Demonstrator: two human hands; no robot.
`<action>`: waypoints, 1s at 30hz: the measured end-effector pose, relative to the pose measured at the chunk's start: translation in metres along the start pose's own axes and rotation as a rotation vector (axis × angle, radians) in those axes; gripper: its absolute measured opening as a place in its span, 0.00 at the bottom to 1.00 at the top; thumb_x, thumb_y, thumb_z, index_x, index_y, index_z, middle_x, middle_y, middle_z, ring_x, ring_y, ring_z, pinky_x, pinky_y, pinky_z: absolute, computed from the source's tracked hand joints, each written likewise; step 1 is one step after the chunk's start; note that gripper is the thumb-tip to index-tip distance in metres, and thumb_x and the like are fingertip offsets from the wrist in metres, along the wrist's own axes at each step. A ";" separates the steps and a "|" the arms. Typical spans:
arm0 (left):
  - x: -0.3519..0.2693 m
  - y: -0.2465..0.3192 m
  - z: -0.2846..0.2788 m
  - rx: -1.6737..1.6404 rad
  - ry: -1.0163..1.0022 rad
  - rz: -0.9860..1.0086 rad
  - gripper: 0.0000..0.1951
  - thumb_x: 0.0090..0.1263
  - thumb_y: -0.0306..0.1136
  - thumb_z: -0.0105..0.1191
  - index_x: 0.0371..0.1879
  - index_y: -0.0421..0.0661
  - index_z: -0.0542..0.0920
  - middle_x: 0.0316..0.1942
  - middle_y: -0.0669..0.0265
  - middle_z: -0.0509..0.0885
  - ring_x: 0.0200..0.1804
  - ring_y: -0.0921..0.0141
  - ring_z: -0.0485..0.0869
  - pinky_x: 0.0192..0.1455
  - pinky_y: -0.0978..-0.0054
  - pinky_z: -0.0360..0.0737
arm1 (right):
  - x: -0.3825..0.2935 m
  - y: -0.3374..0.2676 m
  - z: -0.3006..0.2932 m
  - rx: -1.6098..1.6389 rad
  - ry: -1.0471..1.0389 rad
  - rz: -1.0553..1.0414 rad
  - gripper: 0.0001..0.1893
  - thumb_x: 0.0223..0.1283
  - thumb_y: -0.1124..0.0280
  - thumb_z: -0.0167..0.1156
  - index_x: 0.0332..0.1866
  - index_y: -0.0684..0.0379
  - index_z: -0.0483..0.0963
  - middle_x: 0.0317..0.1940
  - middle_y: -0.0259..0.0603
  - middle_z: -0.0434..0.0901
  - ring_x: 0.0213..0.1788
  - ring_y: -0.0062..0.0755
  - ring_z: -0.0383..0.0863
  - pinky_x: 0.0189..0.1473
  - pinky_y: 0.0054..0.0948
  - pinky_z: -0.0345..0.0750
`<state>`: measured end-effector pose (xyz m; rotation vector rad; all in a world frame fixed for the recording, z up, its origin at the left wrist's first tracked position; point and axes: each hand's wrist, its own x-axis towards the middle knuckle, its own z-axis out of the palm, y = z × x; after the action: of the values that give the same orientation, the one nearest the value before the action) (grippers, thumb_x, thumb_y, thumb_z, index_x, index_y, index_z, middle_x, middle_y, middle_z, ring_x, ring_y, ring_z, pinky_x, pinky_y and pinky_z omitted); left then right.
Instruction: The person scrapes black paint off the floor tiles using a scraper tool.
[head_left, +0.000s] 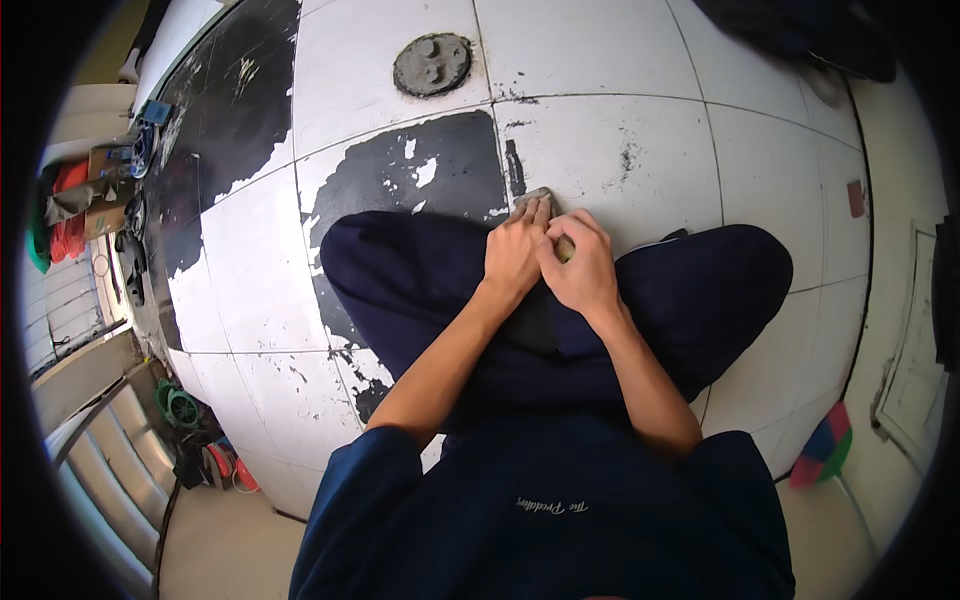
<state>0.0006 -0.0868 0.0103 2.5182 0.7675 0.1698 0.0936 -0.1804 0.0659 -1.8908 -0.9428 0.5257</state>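
Note:
On the white tiled floor (622, 172), in front of my crossed legs, is what looks like a scraper with a flat grey blade (543, 193). My right hand (589, 262) is wrapped around its yellowish handle (564, 249). The fingers of my left hand (514, 247) lie straight and together over the blade, pressing it down. The blade's front edge sits near a narrow black strip (514, 166) on the tile. Just left of the hands spreads a black, peeling coating (420, 165) with ragged edges. Part of the tool is hidden by my fingers.
A round grey cover (433, 64) is set in the floor ahead. More black coating (240, 112) covers tiles at the far left. Shoes (131, 262) and cardboard boxes (109, 187) line the left side. Dark fabric (810, 34) lies at the upper right, and a multicoloured item (823, 446) leans at right.

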 end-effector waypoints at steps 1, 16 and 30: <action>-0.004 0.000 -0.001 0.000 0.005 0.006 0.25 0.71 0.38 0.56 0.66 0.42 0.81 0.67 0.54 0.84 0.62 0.55 0.87 0.55 0.61 0.89 | -0.001 -0.005 -0.003 -0.002 0.005 -0.004 0.11 0.56 0.68 0.71 0.30 0.61 0.76 0.35 0.50 0.78 0.41 0.58 0.82 0.45 0.48 0.81; 0.001 0.009 -0.025 -0.122 -0.036 -0.018 0.26 0.69 0.36 0.58 0.66 0.42 0.81 0.63 0.52 0.86 0.58 0.55 0.89 0.54 0.60 0.89 | 0.006 -0.016 -0.006 -0.011 -0.007 -0.048 0.12 0.60 0.67 0.68 0.27 0.61 0.74 0.30 0.51 0.78 0.41 0.58 0.82 0.43 0.50 0.79; -0.007 -0.008 -0.020 -0.089 -0.135 -0.007 0.24 0.71 0.39 0.58 0.65 0.45 0.81 0.62 0.58 0.87 0.58 0.57 0.89 0.53 0.61 0.90 | 0.003 -0.025 -0.002 -0.069 -0.133 -0.009 0.11 0.58 0.67 0.69 0.27 0.60 0.76 0.36 0.53 0.81 0.44 0.58 0.83 0.48 0.48 0.81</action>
<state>-0.0137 -0.0764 0.0241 2.4152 0.6995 0.0303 0.0873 -0.1722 0.0894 -1.9308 -1.0680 0.6269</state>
